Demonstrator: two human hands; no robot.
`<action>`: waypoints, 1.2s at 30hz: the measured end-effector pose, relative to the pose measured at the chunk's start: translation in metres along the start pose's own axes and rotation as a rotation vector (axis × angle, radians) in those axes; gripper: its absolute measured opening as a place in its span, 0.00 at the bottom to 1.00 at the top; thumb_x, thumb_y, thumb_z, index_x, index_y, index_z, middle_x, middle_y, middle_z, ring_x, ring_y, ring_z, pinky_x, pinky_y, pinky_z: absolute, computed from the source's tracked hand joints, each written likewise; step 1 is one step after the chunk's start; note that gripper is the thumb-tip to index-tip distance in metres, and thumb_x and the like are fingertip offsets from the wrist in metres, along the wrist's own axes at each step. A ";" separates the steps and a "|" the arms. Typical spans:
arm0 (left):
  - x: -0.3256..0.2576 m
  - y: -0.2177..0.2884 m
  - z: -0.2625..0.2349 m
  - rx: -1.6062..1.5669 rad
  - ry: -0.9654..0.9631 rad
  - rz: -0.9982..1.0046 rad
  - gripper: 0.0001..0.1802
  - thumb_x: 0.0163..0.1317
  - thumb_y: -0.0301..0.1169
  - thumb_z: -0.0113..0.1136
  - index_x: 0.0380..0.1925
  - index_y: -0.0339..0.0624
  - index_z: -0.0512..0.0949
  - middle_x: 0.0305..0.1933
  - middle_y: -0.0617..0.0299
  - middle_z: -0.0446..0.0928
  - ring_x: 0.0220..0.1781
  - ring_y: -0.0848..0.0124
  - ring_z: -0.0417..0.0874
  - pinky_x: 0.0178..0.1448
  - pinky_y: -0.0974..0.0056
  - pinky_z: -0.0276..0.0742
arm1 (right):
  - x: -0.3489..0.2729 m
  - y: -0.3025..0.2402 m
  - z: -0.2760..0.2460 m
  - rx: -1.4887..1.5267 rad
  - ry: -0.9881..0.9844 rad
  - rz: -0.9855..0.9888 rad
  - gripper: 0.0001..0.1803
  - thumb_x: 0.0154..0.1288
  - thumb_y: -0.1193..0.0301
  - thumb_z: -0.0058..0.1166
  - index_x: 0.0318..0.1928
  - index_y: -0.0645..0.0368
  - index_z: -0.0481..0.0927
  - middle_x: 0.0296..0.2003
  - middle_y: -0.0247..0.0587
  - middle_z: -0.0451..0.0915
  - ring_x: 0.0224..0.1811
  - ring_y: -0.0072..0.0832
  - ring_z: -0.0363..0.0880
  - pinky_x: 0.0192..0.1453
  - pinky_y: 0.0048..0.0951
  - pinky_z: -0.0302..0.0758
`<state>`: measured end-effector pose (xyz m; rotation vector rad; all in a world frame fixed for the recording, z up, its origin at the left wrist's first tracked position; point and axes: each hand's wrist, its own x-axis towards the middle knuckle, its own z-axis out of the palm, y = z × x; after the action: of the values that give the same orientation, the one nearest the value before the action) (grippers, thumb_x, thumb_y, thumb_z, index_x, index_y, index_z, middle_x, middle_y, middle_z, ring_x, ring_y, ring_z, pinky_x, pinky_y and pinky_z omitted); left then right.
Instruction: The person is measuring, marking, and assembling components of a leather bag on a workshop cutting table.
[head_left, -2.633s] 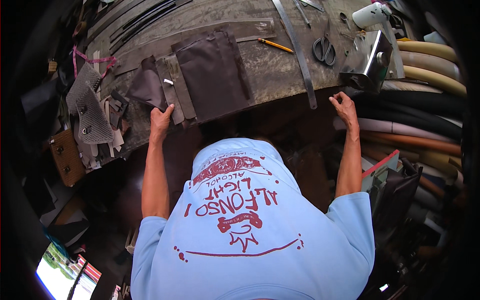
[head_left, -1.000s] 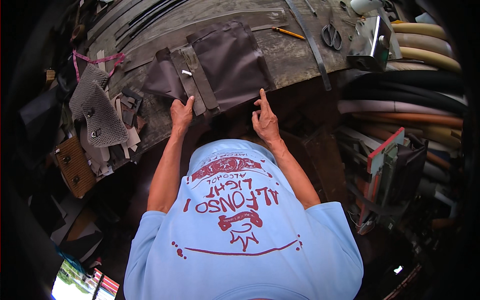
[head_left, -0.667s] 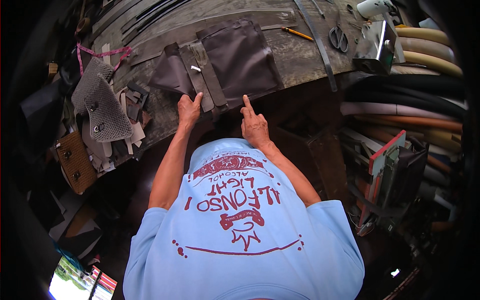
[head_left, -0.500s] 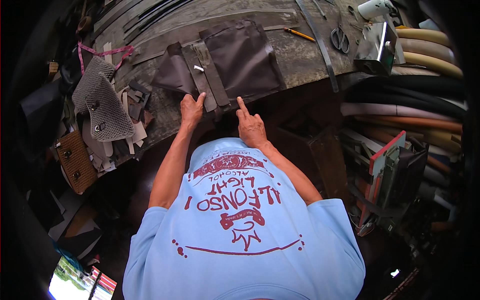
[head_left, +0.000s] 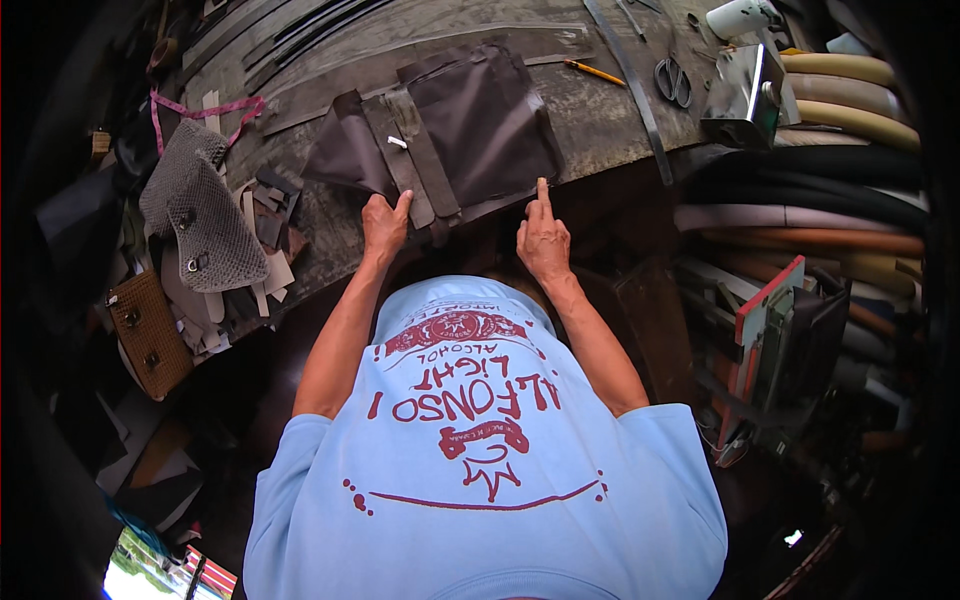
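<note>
A dark brown sheet of leather or similar material (head_left: pixel 485 130) lies at the near edge of the workbench, with a folded part to its left. Two flat dark strips (head_left: pixel 428 150) rest across it, and a small white piece (head_left: pixel 397 142) sits on them. My left hand (head_left: pixel 383 228) is closed on the near edge beside the strips, thumb on top and fingers mostly hidden below. My right hand (head_left: pixel 544 240) reaches the sheet's near right corner with its index finger stretched out on the edge; its other fingers are partly curled, and nothing shows in them.
A grey woven bag piece (head_left: pixel 200 210) and leather scraps (head_left: pixel 268 205) lie left, near a pink measuring tape (head_left: pixel 240 112). Beyond the sheet are a yellow pencil (head_left: pixel 595 72), a metal ruler (head_left: pixel 630 85), scissors (head_left: pixel 673 82) and a metal can (head_left: pixel 745 98). Material rolls (head_left: pixel 850 115) are stacked right.
My right hand has slid rightward along the sheet's near edge to its corner. My left hand stays by the strips, and the sheet has hardly moved.
</note>
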<state>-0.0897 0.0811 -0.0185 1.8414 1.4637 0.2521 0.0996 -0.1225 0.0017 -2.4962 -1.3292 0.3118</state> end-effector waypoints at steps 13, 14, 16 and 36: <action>-0.002 -0.004 0.002 -0.013 0.001 -0.024 0.29 0.60 0.47 0.69 0.24 0.26 0.73 0.23 0.45 0.74 0.28 0.57 0.76 0.37 0.51 0.72 | 0.011 0.035 -0.021 -0.464 -0.008 -0.101 0.19 0.57 0.77 0.55 0.51 0.58 0.78 0.71 0.38 0.66 0.33 0.35 0.76 0.42 0.40 0.68; -0.002 -0.005 0.005 -0.027 0.015 -0.021 0.29 0.60 0.47 0.69 0.24 0.26 0.73 0.23 0.45 0.73 0.28 0.58 0.75 0.37 0.51 0.72 | 0.012 0.042 -0.025 -0.467 -0.007 -0.103 0.19 0.57 0.77 0.55 0.51 0.58 0.78 0.71 0.38 0.66 0.33 0.35 0.76 0.42 0.40 0.68; -0.002 0.000 0.006 -0.043 0.027 -0.014 0.29 0.60 0.47 0.69 0.24 0.26 0.73 0.23 0.46 0.73 0.28 0.59 0.75 0.36 0.51 0.72 | 0.014 0.053 -0.036 -0.536 -0.057 -0.120 0.19 0.56 0.76 0.56 0.50 0.59 0.78 0.71 0.38 0.66 0.34 0.36 0.76 0.43 0.41 0.68; -0.017 0.001 -0.023 -0.076 0.197 -0.079 0.26 0.63 0.44 0.68 0.27 0.29 0.72 0.23 0.61 0.67 0.28 0.70 0.67 0.32 0.58 0.66 | 0.139 0.377 -0.164 -0.203 -0.047 0.253 0.15 0.58 0.63 0.61 0.39 0.57 0.74 0.44 0.57 0.76 0.44 0.58 0.77 0.45 0.51 0.75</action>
<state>-0.1080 0.0758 0.0031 1.7337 1.6337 0.4545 0.5196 -0.2324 0.0129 -2.8505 -1.1103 0.3043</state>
